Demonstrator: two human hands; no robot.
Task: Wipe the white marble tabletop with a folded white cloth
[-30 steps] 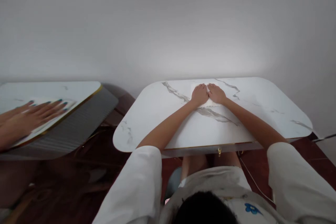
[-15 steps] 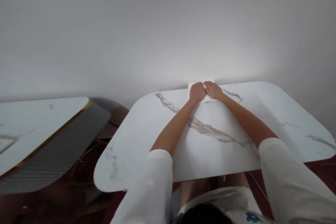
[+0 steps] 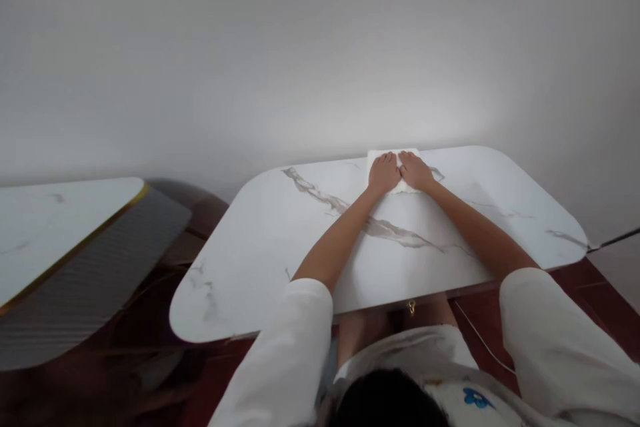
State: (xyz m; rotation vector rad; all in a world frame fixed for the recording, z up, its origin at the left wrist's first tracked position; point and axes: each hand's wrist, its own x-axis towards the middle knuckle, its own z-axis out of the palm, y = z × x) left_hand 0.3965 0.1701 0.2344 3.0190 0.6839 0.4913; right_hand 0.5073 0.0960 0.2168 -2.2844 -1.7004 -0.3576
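Both my hands press down on a white cloth (image 3: 406, 189), perhaps a thick wipe, at the far edge of a white marble-patterned table (image 3: 260, 247). My left hand (image 3: 385, 172) lies flat on the cloth's left part, fingers stretched toward the wall. Beside it, my right hand (image 3: 416, 171) rests flat on the right part, its fingers pointing forward and slightly left. The thumbs meet or nearly meet in the middle. Part of the cloth is hidden under the palms, and its scalloped near edge shows.
A pale wall (image 3: 320, 47) rises right behind the table. To the left stands another marble-patterned table (image 3: 65, 220) with a gold edge and ribbed grey side. A dark brown chair (image 3: 193, 210) sits between them. A white cable (image 3: 483, 337) runs over the dark red floor.
My hands and the cloth have slid to the right along the table's far edge. The camera view has turned slightly, bringing the table's right end fully into sight.
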